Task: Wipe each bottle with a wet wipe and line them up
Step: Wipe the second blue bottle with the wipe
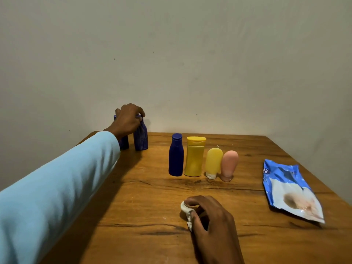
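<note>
Several bottles stand in a row mid-table: a dark blue bottle (176, 155), a yellow flip-cap bottle (194, 156), a small yellow tube (213, 162) and a pink tube (229, 164), both tubes cap-down. At the far left corner my left hand (129, 120) grips the top of a purple-blue bottle (141, 139); another blue bottle (124, 142) stands just left of it, partly hidden by my wrist. My right hand (211, 216) rests on the table near the front and holds a crumpled white wet wipe (187, 212).
A blue wet-wipe pack (289, 189) lies flat at the right side of the wooden table (133, 216). Plain walls close off the back and right. My light blue sleeve (57, 187) crosses the table's left side.
</note>
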{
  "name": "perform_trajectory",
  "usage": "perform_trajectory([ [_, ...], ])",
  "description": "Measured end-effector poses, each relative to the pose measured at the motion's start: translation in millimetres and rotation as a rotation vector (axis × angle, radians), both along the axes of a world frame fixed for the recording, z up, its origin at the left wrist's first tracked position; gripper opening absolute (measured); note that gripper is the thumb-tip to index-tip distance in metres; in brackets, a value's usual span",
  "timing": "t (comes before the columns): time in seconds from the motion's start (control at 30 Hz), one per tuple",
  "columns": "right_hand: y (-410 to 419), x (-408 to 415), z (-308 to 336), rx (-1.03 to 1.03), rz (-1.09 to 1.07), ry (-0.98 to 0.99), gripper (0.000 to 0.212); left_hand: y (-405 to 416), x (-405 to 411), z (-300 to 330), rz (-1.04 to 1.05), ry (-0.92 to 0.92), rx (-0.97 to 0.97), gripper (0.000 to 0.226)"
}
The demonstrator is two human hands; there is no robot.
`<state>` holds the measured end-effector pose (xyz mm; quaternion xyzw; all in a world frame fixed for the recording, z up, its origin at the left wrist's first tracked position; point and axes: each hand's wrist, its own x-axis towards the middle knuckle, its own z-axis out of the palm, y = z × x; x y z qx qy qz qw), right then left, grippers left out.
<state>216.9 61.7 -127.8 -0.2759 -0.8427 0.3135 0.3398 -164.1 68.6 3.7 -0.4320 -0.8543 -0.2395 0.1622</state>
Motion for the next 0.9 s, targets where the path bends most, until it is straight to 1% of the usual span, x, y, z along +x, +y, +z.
perform_trajectory([
  [0.1, -1.2, 0.8, 1.1, -0.007, -0.009, 0.003, 0.036, -22.9, 15.7, 9.4, -0.017, -0.016, 0.107, 0.02],
  [0.17, -2.4, 0.9, 1.5, -0.011, -0.021, 0.016, 0.038, -45.4, 36.2, 15.4, -0.09, -0.048, 0.188, 0.019],
  [0.23, -4.5, 1.6, 3.6, -0.017, -0.036, 0.039, 0.042, -70.1, 57.5, 15.9, -0.182, -0.136, 0.213, 0.018],
  [0.27, -5.4, 2.3, 5.5, -0.022, -0.04, 0.048, 0.043, -82.2, 68.3, 14.2, -0.241, -0.218, 0.213, 0.017],
  [0.37, -6.5, 6.1, 10.6, -0.059, -0.052, 0.095, 0.046, -106.8, 101.1, 0.8, -0.448, -0.572, 0.201, 0.018],
  [0.43, -8.7, 9.0, 13.5, -0.088, -0.061, 0.139, 0.045, -109.6, 122.8, -14.3, -0.556, -0.73, 0.174, 0.023],
  [0.53, -12.8, 15.8, 17.5, -0.124, -0.097, 0.259, 0.039, -94.9, 151.9, -38.5, -0.738, -0.932, 0.151, 0.028],
  [0.6, -15.3, 20.6, 20.0, -0.158, -0.122, 0.333, 0.037, -82.0, 166.0, -50.6, -0.837, -1.034, 0.129, 0.031],
  [0.7, -15.5, 31.0, 23.2, -0.197, -0.132, 0.419, 0.035, -66.0, 181.8, -67.8, -0.938, -1.145, 0.119, 0.028],
  [0.77, -15.8, 37.0, 24.2, -0.205, -0.123, 0.414, 0.034, -61.2, 186.9, -80.7, -0.968, -1.257, 0.131, 0.033],
  [0.83, -16.5, 40.4, 25.7, -0.185, -0.113, 0.383, 0.035, -60.4, 191.2, -90.7, -0.996, -1.374, 0.13, 0.047],
  [0.87, -17.3, 40.4, 27.0, -0.158, -0.115, 0.364, 0.035, -60.7, 193.1, -94.8, -1.011, -1.418, 0.12, 0.05],
  [0.9, -18.4, 39.2, 29.6, -0.116, -0.117, 0.342, 0.035, -60.9, 194.1, -97.6, -1.028, -1.441, 0.108, 0.048],
])
